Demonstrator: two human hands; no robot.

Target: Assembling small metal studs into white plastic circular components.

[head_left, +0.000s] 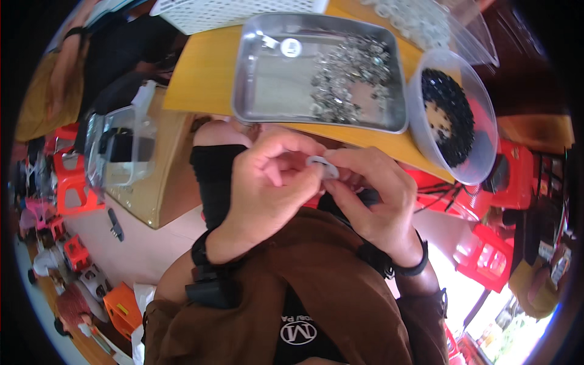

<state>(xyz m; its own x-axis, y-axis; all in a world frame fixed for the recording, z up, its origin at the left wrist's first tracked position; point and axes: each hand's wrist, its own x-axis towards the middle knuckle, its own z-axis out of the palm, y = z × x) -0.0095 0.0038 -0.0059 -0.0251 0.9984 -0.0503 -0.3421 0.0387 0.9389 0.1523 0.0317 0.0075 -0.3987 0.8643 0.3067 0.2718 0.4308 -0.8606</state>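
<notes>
Both of my hands meet in front of my chest, just short of the table's near edge. Between their fingertips is a small whitish ring-shaped piece (322,165); its exact kind does not show. My left hand (271,182) pinches it from the left with thumb and fingers. From the right, my right hand (374,194) pinches the same piece. Just beyond my hands lies a metal tray (267,91), with many small shiny metal parts (340,79) heaped in its right half. A clear plastic tub (480,115) of small black parts (453,109) stands to its right.
The yellow table (198,73) carries a white perforated basket (237,11) and a clear tray of translucent rings (413,21) at the back. At left, a clear bin (118,149) stands on another table. Red stools (486,255) and other people are around.
</notes>
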